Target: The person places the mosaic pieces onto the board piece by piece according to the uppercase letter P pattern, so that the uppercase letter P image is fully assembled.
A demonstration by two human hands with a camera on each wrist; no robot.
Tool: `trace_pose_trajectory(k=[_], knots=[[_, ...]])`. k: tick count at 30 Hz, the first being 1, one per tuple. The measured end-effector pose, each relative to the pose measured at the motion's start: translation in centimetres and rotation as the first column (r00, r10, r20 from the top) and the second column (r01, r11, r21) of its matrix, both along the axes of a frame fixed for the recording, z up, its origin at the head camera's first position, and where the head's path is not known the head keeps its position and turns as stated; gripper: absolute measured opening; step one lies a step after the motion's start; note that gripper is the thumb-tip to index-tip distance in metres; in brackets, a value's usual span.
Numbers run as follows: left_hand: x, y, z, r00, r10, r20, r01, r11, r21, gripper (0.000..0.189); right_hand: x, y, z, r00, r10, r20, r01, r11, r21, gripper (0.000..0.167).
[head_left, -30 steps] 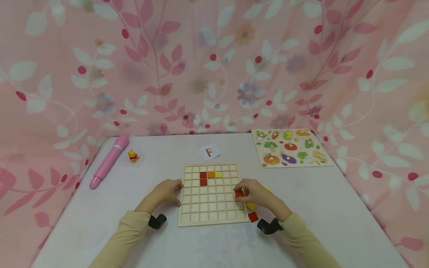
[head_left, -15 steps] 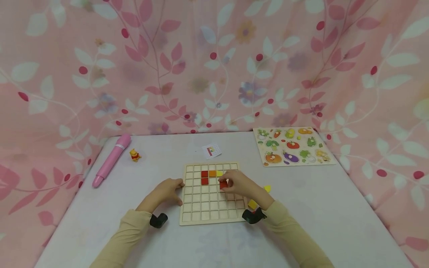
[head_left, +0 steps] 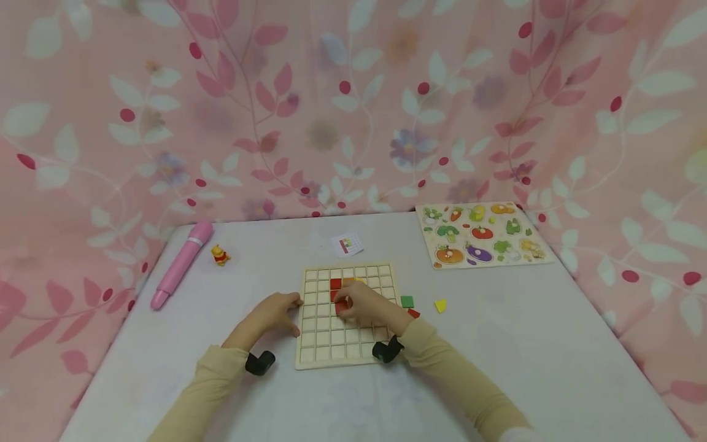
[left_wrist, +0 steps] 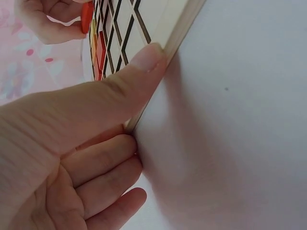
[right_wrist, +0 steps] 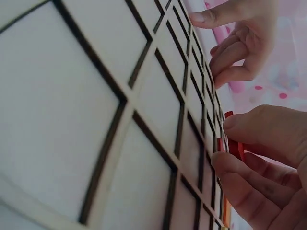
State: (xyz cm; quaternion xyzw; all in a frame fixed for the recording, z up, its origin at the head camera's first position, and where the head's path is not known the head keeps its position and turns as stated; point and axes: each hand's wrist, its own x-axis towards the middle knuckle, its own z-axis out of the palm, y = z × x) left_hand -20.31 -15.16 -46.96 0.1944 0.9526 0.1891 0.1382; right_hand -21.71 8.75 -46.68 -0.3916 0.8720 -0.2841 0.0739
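Note:
A light wooden grid board [head_left: 323,355] lies on the table. Two red square tiles [head_left: 336,284] sit one below the other in its cells, with an orange tile [head_left: 348,282] and a partly covered yellow tile [head_left: 360,280] beside the upper one. My right hand [head_left: 364,305] pinches another red tile [head_left: 340,307] between thumb and fingers, right over the cell below those two. In the right wrist view this held tile [right_wrist: 235,149] stands tilted at the board's surface. My left hand [head_left: 274,314] rests against the board's left edge, its thumb [left_wrist: 148,60] on the rim.
Right of the board lie a green tile [head_left: 407,301], a red tile [head_left: 413,314] and a yellow piece [head_left: 440,306]. Behind stand a pattern card [head_left: 347,245] and a vegetable puzzle board [head_left: 483,236]. A pink tube [head_left: 181,265] and a small bear figure [head_left: 220,255] lie left.
My right hand has carried the red tile leftward from the board's right edge to the column of red tiles. The green tile has come into sight. My left hand stays at the left edge.

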Motion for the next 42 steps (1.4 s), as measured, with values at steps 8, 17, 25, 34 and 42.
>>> trace_pose_trajectory(k=[8, 17, 25, 34, 42], knots=[[0.3, -0.4, -0.2, 1.000, 0.013, 0.006, -0.013, 1.000, -0.001, 0.060, -0.2, -0.9, -1.3, 0.998, -0.045, 0.045, 0.045, 0.999, 0.003, 0.016], [0.2, 0.2, -0.1, 1.000, -0.009, -0.001, 0.009, 1.000, -0.003, 0.059, 0.0, -0.6, -1.9, 0.997, -0.072, 0.038, 0.071, 0.997, 0.007, 0.020], [0.4, 0.3, 0.1, 1.000, -0.015, -0.017, 0.014, 1.000, -0.015, 0.058, 0.1, -0.9, -1.7, 0.996, -0.078, 0.033, 0.078, 0.997, 0.018, 0.022], [0.3, 0.4, 0.5, 1.000, 0.008, 0.013, -0.007, 0.999, -0.031, 0.059, -0.1, -0.8, -1.5, 0.995, -0.083, 0.047, 0.083, 0.997, -0.002, 0.017], [0.3, 0.6, 0.6, 1.000, 0.015, 0.010, -0.014, 0.999, -0.037, 0.059, 0.2, -0.1, -1.1, 0.992, -0.094, 0.080, 0.095, 0.995, -0.016, 0.015]])
